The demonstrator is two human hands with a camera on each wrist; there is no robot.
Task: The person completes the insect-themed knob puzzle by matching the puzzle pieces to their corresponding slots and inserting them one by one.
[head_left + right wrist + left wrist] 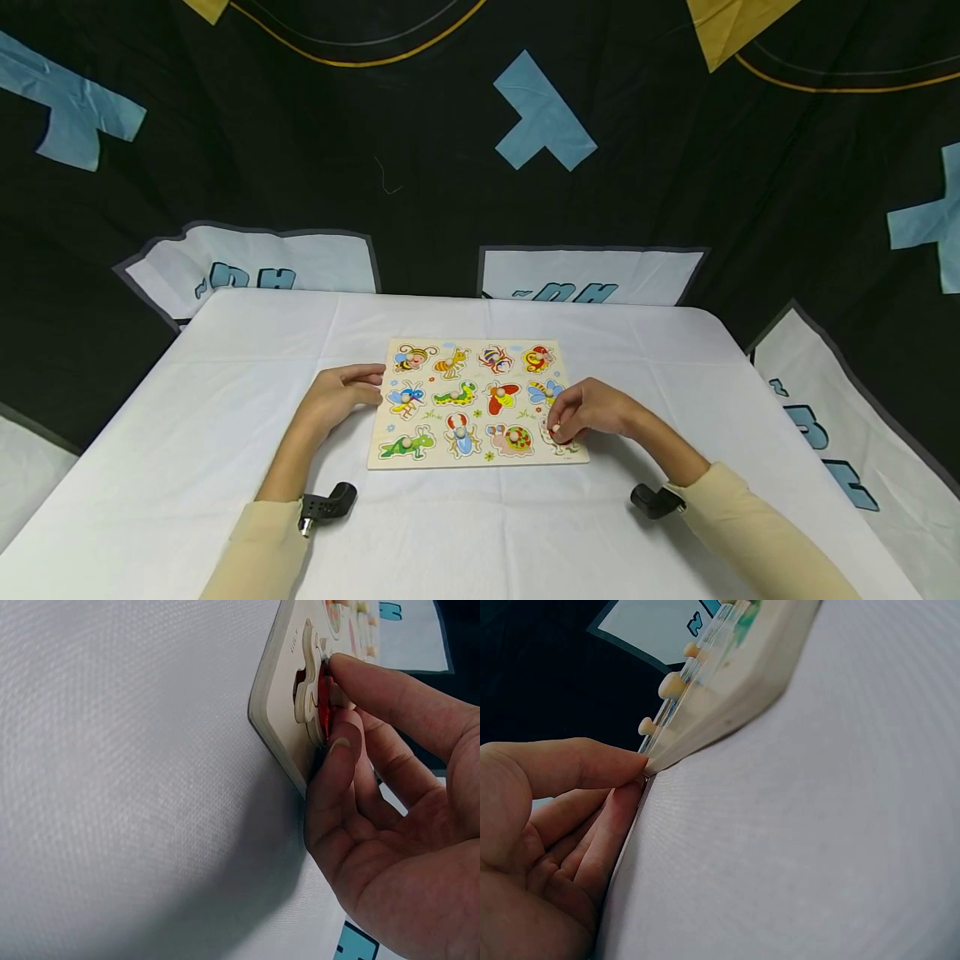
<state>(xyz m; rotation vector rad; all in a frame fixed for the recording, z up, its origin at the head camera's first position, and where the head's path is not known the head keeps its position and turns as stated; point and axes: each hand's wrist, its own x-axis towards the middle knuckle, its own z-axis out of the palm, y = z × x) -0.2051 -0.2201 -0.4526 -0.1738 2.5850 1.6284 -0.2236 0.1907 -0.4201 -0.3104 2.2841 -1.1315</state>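
A wooden peg puzzle board (465, 461) printed with colourful insects lies flat on the white-covered table. Beside its left edge is my left hand (341, 398), fingers fairly straight, with fingertips touching the board's side in the left wrist view. At the lower right corner, my right hand (596, 408) pinches the knob of a red puzzle piece (324, 701) between thumb and fingers. That piece sits slightly raised and askew over its recess, with part of the dark red recess showing. The fingers hide most of its picture in the head view.
Other knobbed pieces fill the board, among them a snail (512, 439), a blue beetle (462, 435) and a green grasshopper (407, 443). White cloth (450, 542) covers the table. Behind it hangs a black backdrop (420, 167) with blue and white shapes.
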